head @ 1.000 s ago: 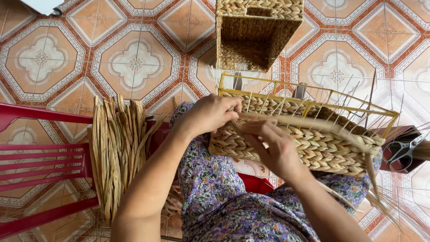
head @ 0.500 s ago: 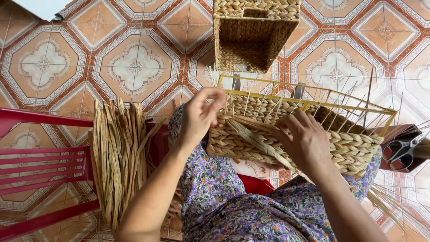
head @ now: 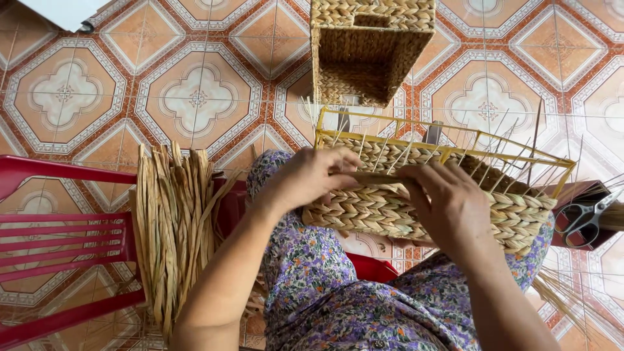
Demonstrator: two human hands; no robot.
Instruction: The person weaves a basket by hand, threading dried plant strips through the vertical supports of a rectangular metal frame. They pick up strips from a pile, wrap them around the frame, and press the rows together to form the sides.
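A half-woven basket (head: 507, 211) of braided straw on a yellow wire frame (head: 455, 140) rests on my lap. My left hand (head: 305, 179) grips a flat straw strand (head: 374, 177) at the basket's upper left edge. My right hand (head: 448, 201) pinches the same strand further right, fingers pressed against the woven wall. Thin wire spokes stick up from the rim.
A finished woven basket (head: 370, 49) lies on the tiled floor ahead. A bundle of dried straw (head: 172, 221) leans on a red plastic chair (head: 58, 227) to my left. Scissors (head: 585, 218) lie on a stool at the right.
Both hands have come up to the basket's top edge and drawn together along the strand; the right hand moved left and up from the lower wall.
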